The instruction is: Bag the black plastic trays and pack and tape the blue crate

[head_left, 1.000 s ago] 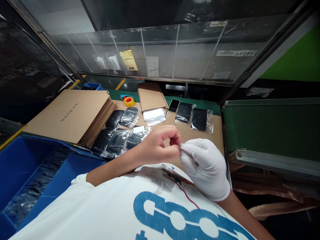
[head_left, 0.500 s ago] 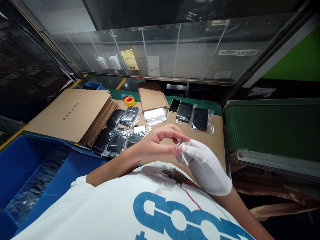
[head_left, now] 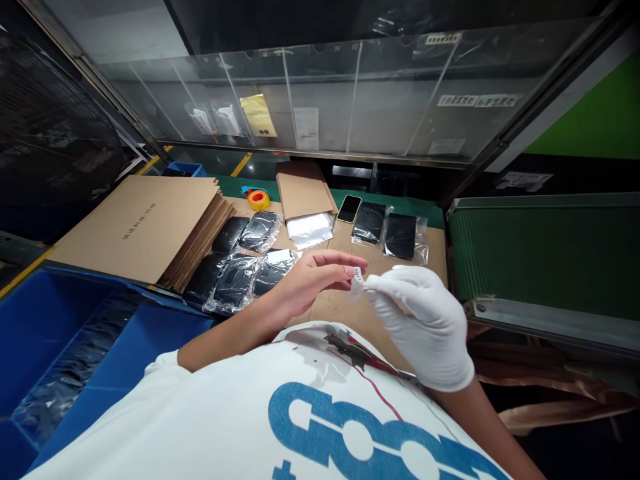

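Lying beyond the hands [head_left: 425, 323] and label [head_left: 357, 277], a phone [head_left: 349, 209] neighbours black packets [head_left: 369, 223].

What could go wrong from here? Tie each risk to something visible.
The small white printed label at the fingertips of the white-gloved right hand might crease or slip, since the bare left hand is close against it. The uneven stack of brown cardboard sheets could slide onto the flat black items in clear plastic beside it.

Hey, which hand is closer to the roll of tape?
The left hand. It's bare, in front of the roll of tape and off to its right. The gloved right hand is even farther over to the right.
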Tool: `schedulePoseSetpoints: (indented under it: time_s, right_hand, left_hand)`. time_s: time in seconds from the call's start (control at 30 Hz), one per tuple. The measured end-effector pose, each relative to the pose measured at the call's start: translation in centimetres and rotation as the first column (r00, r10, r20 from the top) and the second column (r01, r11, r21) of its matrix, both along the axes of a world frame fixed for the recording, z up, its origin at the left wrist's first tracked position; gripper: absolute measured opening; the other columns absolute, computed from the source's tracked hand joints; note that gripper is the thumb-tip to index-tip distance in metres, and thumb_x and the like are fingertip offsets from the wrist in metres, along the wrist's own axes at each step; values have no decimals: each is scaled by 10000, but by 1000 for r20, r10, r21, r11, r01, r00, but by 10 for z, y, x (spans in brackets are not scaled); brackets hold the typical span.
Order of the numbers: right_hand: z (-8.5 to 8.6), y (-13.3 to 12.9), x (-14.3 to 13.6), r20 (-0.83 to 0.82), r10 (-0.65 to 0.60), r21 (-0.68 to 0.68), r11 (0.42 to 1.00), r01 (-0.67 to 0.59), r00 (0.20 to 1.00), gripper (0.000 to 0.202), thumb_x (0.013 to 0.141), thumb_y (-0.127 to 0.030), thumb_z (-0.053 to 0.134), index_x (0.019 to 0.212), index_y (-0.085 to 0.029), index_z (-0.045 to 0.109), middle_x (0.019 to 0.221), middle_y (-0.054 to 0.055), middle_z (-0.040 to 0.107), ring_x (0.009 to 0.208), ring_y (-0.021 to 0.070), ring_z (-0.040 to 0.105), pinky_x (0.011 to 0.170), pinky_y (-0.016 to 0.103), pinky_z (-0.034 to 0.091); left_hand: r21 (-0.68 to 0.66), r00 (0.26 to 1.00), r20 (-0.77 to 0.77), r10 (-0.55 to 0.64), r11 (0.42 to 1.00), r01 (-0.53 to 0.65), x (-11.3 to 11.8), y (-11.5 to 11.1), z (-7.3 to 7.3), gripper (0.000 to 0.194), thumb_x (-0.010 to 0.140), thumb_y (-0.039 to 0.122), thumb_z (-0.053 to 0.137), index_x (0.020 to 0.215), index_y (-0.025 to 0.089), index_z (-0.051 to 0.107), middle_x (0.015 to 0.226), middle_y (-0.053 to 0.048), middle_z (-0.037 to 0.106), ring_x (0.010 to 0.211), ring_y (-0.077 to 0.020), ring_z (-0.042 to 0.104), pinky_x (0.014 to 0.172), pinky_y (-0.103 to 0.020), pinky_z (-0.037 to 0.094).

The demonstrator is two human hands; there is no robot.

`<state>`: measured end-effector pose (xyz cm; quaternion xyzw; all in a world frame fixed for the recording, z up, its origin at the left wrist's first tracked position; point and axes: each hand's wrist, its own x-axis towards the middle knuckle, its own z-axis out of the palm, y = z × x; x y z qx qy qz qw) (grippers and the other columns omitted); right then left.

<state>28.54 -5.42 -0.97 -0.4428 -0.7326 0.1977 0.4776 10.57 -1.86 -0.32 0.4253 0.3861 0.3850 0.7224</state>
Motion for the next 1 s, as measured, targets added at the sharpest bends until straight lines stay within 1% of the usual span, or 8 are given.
schedulePoseSetpoints:
  time_s: [0.17, 0.3, 0.4, 0.53, 0.63, 0.7, 0.83, 1.0]
  right_hand:
    - [-6, 1, -2, 5, -57, 60, 997, 57, 998, 144, 820, -167, 633, 915, -258, 692, 837, 20, 689, 777, 187, 623, 756, 356, 484]
    - [0, 0, -1, -195, -140, -218, 971, 96, 971, 35, 799, -238, 669, 819, -226, 695, 810, 17, 683, 746, 177, 619, 719, 326, 489]
    - [4, 2, 1, -336, -197, -476, 879, 14, 921, 108, 748, -300, 707, 712, -202, 683, 677, 2, 645, 623, 147, 568, 599, 281, 460]
    - [1, 9, 1, -392, -251, -568, 823, -18, 885, 144, 727, -282, 686, 634, -183, 635, 585, -22, 561, 563, 110, 482, 534, 237, 399]
    - [-5, 12, 0, -306, -273, -581, 812, 48, 912, 141, 765, -289, 646, 670, -186, 627, 605, -21, 556, 582, 116, 487, 552, 244, 407]
    - [-6, 14, 0, -202, -234, -506, 857, 103, 951, 123, 791, -314, 632, 776, -194, 652, 709, 3, 618, 662, 144, 551, 634, 275, 451]
    - [2, 17, 4, 124, 15, -258, 966, 17, 992, 256, 811, -338, 630, 1021, -195, 651, 986, 71, 675, 874, 209, 613, 811, 346, 462]
    - [16, 26, 10, 453, 248, -298, 947, -117, 856, 235, 886, -280, 499, 746, -187, 664, 721, 37, 649, 664, 161, 568, 630, 283, 402]
  left_hand:
    - [129, 991, -132, -21, 991, 39, 7, -5, -4, 543, 612, 209, 813, 1127, 150, 652, 904, -53, 710, 753, -126, 658, 720, -264, 540]
    - [235, 973, -232, 15, 971, 42, 4, -4, -7, 218, 782, 197, 651, 983, 137, 712, 878, -67, 721, 717, -114, 663, 719, -262, 550]
    - [250, 961, -275, 26, 967, 45, 0, -1, -4, 151, 800, 159, 597, 867, 126, 728, 757, -55, 716, 660, -108, 656, 669, -238, 551]
    - [187, 947, -321, -2, 980, 65, -1, 1, 1, 132, 785, 211, 640, 806, 109, 720, 652, -36, 684, 575, -86, 621, 580, -195, 523]
    - [191, 938, -346, -10, 978, 81, -1, 1, 3, 176, 794, 270, 648, 824, 112, 720, 667, -32, 684, 570, -75, 608, 564, -177, 504]
    - [198, 923, -384, -8, 976, 91, -1, 1, 3, 180, 799, 275, 636, 802, 114, 716, 661, -29, 680, 567, -73, 604, 556, -173, 492]
    - [248, 853, -522, -23, 953, 177, -3, 1, 7, 169, 796, 254, 612, 757, 122, 711, 632, -18, 666, 568, -76, 593, 541, -169, 457]
    - [285, 726, -685, -59, 895, 342, -4, 1, 13, 229, 825, 291, 558, 769, 136, 716, 607, 3, 643, 500, -65, 506, 449, -171, 344]
